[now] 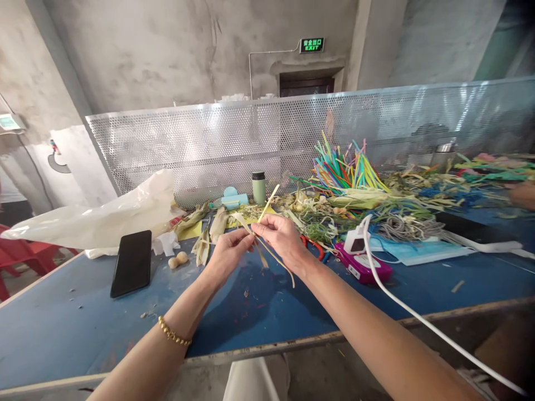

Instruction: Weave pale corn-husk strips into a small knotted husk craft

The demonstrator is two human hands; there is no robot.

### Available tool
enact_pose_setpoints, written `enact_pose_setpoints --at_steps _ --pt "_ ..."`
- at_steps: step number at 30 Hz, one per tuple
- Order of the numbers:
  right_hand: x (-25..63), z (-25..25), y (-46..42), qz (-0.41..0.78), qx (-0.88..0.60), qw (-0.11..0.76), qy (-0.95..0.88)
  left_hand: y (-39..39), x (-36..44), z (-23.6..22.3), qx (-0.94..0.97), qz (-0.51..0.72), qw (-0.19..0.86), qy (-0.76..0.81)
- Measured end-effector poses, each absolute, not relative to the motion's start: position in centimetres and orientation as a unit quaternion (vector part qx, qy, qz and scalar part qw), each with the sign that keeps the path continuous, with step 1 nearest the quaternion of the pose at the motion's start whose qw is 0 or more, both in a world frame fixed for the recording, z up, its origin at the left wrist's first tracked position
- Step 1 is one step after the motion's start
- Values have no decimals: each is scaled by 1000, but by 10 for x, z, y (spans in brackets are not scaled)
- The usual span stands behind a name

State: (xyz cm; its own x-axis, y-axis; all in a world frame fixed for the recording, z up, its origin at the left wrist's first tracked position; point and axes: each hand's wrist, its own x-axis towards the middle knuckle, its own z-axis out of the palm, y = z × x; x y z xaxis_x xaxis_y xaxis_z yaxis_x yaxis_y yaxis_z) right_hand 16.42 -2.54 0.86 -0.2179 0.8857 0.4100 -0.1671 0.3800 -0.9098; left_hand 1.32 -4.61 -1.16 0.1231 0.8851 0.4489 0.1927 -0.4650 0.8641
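Note:
Pale, dry corn husk strips [270, 201] are pinched between my two hands above the blue table. My left hand [229, 255] is closed, its thumb and fingertips pressed on the strips. My right hand [282, 238] touches it from the other side, thumb and fingers closed on the same strips. One end sticks up past the right thumb, and thin tails hang below the hands. Just where the strips cross is hidden by the fingertips. Beyond my left hand lie folded dry husks [203, 248]. Red-handled scissors [316, 249] lie partly covered beside my right hand.
A black phone [131, 264] and small round pale pieces [178, 259] lie left. Behind stand a green bottle [258, 187] and colourful stems [343, 167]. Right are a purple device [363, 264], white cable [401, 312], blue mask [422, 252] and another person's hand [522, 195].

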Motion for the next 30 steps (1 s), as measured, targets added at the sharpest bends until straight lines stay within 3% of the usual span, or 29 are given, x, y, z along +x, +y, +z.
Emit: enact_pose_setpoints --at_steps 7,15,21,24,27,30 --pt "159 8 -28 488 -272 553 -619 -45 13 -11 623 569 406 351" --pt "163 7 -27 493 -243 522 -652 -49 12 -10 617 523 507 298" --pt "163 3 -26 477 -261 505 -670 -49 10 -9 613 502 520 318" --pt "167 2 -19 401 -314 487 -710 -47 9 -10 619 487 504 354" --pt "174 5 -16 202 -385 529 -729 -46 7 -11 617 476 491 390" --pt "178 10 -21 158 -361 494 -775 -45 7 -11 614 480 482 399"
